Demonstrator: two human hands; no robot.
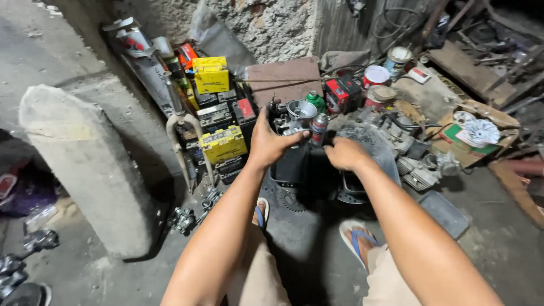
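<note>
Hands (pixel 271 144) on black basin (pixel 294 167)

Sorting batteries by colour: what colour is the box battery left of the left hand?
Yellow battery, clearest in the head view.

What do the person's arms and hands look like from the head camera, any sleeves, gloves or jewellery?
Both arms are bare from the frame edge to the wrist, with no sleeves in view. The left hand and right hand wear no gloves; no watch, ring or bracelet shows. Below, light tan shorts and blue-strapped flip-flops are visible.
</note>
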